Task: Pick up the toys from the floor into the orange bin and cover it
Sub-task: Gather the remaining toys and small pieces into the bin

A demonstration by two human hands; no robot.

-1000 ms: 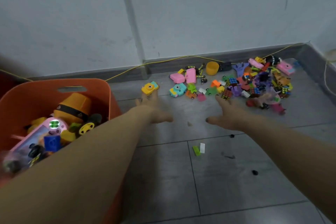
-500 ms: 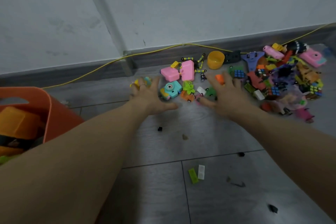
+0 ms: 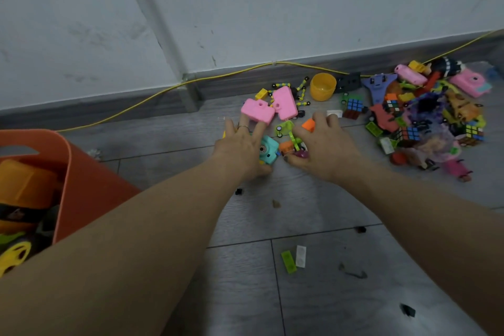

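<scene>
Reaching forward over the grey tiled floor [image 3: 313,294], we see two bare arms stretched toward the scattered toys. Our left hand [image 3: 241,148] lies with its fingers spread over the toys, a ring on one finger, and its palm rests against a teal toy camera [image 3: 268,153]; we cannot tell whether it grips anything. Our right hand [image 3: 323,148] has its fingers spread and lightly bent over small pieces, with an orange block [image 3: 308,125] just beside the fingertips; whether it pinches anything we cannot tell.

Just beyond the left fingers we count two pink toy cameras [image 3: 257,111], touching each other. One yellow cup [image 3: 322,87] stands near the skirting board. To the right lies the big toy pile [image 3: 425,117], where we count at least four small puzzle cubes, one of them [image 3: 354,105] nearest the cup, and a third pink camera [image 3: 470,85] at the far edge.

One orange bin [image 3: 79,172] sits at the left, uncovered, already holding an orange toy and a yellow wheel. Nearer us lie two flat bricks side by side, one green [image 3: 288,261] and one white. One yellow cable [image 3: 152,92] runs along the wall.
</scene>
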